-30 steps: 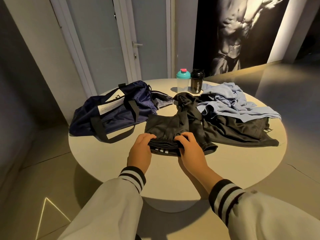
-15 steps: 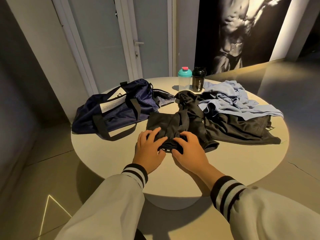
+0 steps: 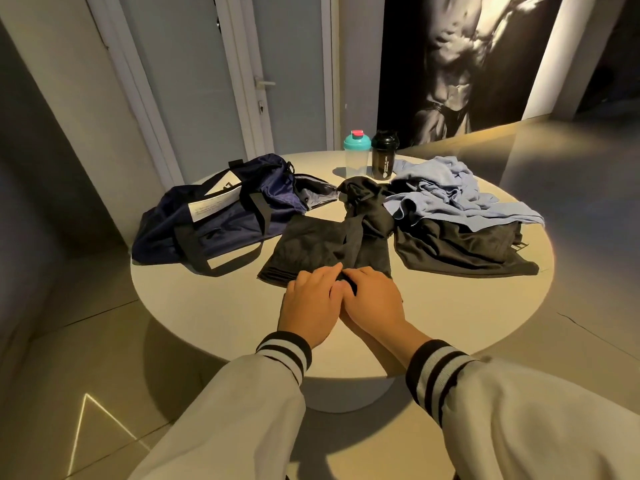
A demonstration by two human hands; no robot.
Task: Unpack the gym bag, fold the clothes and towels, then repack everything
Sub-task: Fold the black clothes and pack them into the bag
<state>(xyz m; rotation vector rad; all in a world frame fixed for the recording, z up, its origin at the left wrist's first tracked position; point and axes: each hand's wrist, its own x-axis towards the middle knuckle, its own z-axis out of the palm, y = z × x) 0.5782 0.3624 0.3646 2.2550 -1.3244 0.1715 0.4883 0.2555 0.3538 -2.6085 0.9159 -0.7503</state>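
Both palms down, left hand (image 3: 311,301), right hand (image 3: 375,301), fingers (image 3: 322,275) flat on black garment (image 3: 304,247)

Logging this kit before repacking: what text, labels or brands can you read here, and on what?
White tag on the navy gym bag: printed lines, too blurred to read.
Black shaker bottle: white logo and lettering, too small to read.
No other text shows.
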